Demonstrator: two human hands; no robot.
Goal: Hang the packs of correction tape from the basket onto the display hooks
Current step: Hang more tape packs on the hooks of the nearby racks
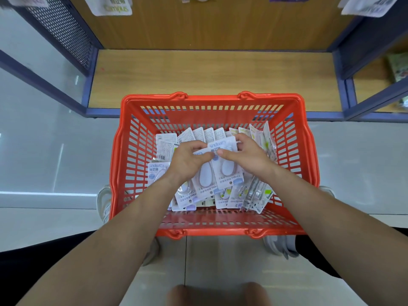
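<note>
- left hand [189, 161] pinching the top of left pack [205, 180]
- right hand [248, 156] gripping right pack [227, 171] just beside it
- both over the pile [164, 146] in the basket [212, 100]

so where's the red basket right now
Head view centre: the red basket sits before the wooden shelf, left hand and right hand inside it gripping packs.
</note>
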